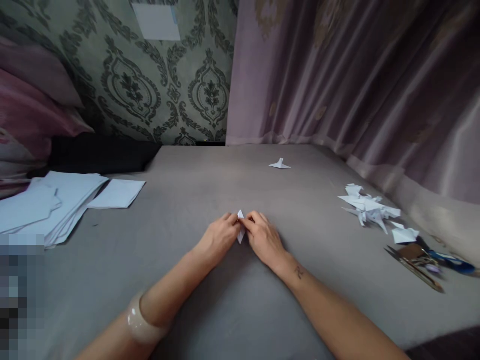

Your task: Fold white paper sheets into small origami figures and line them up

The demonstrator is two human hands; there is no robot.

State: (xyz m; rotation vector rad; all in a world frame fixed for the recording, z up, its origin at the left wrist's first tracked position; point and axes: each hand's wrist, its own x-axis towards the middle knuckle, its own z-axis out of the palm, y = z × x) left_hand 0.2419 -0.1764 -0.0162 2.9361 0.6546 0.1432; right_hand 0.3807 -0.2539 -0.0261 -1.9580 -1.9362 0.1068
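Observation:
A small piece of folded white paper (240, 238), narrow and pointed at both ends, lies at the middle of the grey surface. My left hand (221, 237) grips its left edge with bent fingers. From the other side, my right hand (264, 240) pinches the paper, thumb and fingertips near its middle. Both hands are closed and almost meet over it, so the centre of the paper is partly hidden.
Stacked white sheets (75, 200) and a smaller paper pile (118, 194) lie left. One folded paper figure (280, 164) stands toward the back. Several more figures (369, 206) are heaped right, near scissors (416, 270) and a blue-handled item (455, 262). A curtain (300, 75) borders the right.

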